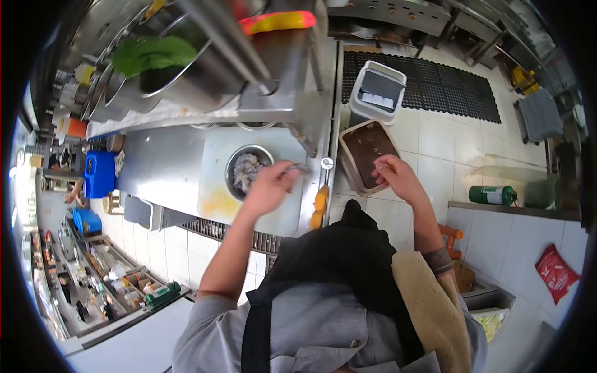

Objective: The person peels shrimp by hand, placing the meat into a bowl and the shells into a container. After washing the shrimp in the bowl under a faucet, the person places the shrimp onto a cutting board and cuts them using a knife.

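Note:
A steel bowl [266,153] of grey, glistening raw shrimp [246,169] rests on a white cutting board [214,152]. Just right of the bowl is my left hand [273,186], its fingers closed around a small greyish piece that looks like a shrimp, slightly blurred. My right hand [395,178] hovers by the right side of a brown-lined bin [364,144] standing below the counter's edge. Its fingertips are pinched together; what they hold, if anything, cannot be made out. Small pale scraps lie inside the bin.
Large steel pots [205,81] and a green leaf [152,55] stand on the shelf above the counter [158,155]. A shelf post comes down near the board. Behind the bin is a white-rimmed bucket [400,93]. Farther left, a blue jug [99,174] stands on the counter.

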Demonstrator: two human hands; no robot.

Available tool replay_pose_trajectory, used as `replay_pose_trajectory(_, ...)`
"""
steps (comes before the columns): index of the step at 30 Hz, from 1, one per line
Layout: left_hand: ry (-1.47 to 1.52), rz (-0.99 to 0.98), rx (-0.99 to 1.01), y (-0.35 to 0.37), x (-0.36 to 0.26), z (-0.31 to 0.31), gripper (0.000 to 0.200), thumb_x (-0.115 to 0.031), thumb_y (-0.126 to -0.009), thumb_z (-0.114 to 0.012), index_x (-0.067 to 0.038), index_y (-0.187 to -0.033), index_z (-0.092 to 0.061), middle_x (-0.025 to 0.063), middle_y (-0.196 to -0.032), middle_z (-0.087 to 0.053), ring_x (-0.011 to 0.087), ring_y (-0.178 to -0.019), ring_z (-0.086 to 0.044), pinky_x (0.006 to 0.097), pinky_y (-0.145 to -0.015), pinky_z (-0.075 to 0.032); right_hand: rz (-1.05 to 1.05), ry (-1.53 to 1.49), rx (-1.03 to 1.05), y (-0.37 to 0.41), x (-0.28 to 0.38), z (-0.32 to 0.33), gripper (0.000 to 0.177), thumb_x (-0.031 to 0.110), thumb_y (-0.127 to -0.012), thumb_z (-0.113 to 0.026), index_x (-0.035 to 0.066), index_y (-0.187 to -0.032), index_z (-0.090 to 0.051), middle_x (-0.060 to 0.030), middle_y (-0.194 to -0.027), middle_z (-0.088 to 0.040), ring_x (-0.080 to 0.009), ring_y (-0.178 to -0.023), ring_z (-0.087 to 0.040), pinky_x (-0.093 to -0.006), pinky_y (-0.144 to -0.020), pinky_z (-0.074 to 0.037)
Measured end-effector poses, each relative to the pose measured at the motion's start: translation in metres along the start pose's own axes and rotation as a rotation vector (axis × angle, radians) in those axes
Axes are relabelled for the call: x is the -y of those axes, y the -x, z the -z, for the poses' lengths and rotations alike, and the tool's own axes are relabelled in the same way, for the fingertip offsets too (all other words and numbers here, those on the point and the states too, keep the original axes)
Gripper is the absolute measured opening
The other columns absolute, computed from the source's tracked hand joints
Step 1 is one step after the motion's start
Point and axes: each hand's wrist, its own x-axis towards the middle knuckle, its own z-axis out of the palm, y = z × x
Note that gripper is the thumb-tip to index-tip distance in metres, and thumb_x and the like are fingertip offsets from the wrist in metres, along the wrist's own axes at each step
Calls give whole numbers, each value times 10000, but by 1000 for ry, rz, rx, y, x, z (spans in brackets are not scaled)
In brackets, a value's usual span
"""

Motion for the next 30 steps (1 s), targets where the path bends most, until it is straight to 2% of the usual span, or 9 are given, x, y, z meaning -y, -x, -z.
replay_pose_trajectory(2, -291, -146, -188, 13, 32, 46, 350, -256, -1002, -664, 3, -1237, -684, 218, -951, -732, 377, -878, -704, 442, -842, -554, -33, 45, -12, -4, -5, 0, 219, 205, -1085, -563, 24, -1198, -614, -76, -980, -703, -132, -796, -655, -289, -728, -568)
replay_pose_trajectory(4, -603, -11, -311, 13, 34, 74, 448, -252, -965, -693, 40, -1301, -641, 273, -1110, -712, 417, -1067, -682, 483, -952, -535, -61, 75, -7, -5, 2, -7, 218, 197, -1080, -564, 18, -1191, -620, -74, -982, -703, -130, -798, -656, -285, -726, -564)
replay_pose_trajectory(8, -646, -192, -469, -75, 80, 110, 474, -228, -941, -681, 18, -1343, -624, 302, -1334, -610, 452, -1243, -580, 495, -1035, -493, -96, 128, -41, -8, 19, -28, 226, 207, -1074, -572, 20, -1187, -630, -63, -981, -701, -122, -806, -656, -280, -726, -555)
replay_pose_trajectory(10, -744, -257, -482, -151, 108, 118, 412, -226, -959, -632, -18, -1314, -651, 275, -1344, -628, 436, -1234, -595, 510, -1037, -489, -90, 145, -50, -5, 30, -41, 230, 211, -1072, -578, 21, -1188, -633, -58, -981, -700, -121, -810, -656, -280, -730, -552)
replay_pose_trajectory(12, -1159, -157, -38, -221, 118, 134, 417, -275, -959, -602, -19, -1284, -653, 257, -1369, -625, 422, -1219, -610, 505, -1045, -487, -42, 222, -64, 3, 40, -56, 231, 203, -1067, -582, 21, -1198, -638, -53, -984, -699, -124, -820, -653, -285, -744, -546)
replay_pose_trajectory(14, -1065, -310, -247, -273, 169, 128, 410, -303, -955, -600, -30, -1252, -674, 247, -1347, -643, 416, -1219, -617, 498, -1053, -485, -36, 220, -89, 15, 44, -66, 229, 195, -1064, -584, 21, -1202, -640, -54, -985, -701, -125, -823, -651, -289, -749, -545)
replay_pose_trajectory(16, -966, -460, -491, -288, 179, 125, 404, -331, -953, -596, -47, -1223, -696, 234, -1325, -662, 407, -1219, -624, 492, -1062, -483, -24, 214, -119, 25, 37, -72, 228, 188, -1061, -586, 21, -1206, -641, -54, -987, -702, -126, -826, -650, -292, -755, -544)
replay_pose_trajectory(25, -1305, -421, -254, -300, 171, 132, 391, -337, -972, -579, -89, -1248, -703, 205, -1320, -675, 387, -1228, -626, 498, -1075, -478, -153, 37, -226, 52, 1, -90, 205, 180, -1029, -611, 19, -1146, -659, -53, -971, -712, -127, -838, -661, -290, -738, -543)
replay_pose_trajectory(30, -1628, -607, -111, -296, 187, 140, 386, -340, -983, -570, -112, -1263, -706, 189, -1317, -682, 376, -1233, -627, 501, -1082, -476, -37, 134, -187, 31, 26, -107, 180, 171, -1023, -626, 15, -1107, -657, -41, -940, -698, -115, -803, -655, -285, -721, -542)
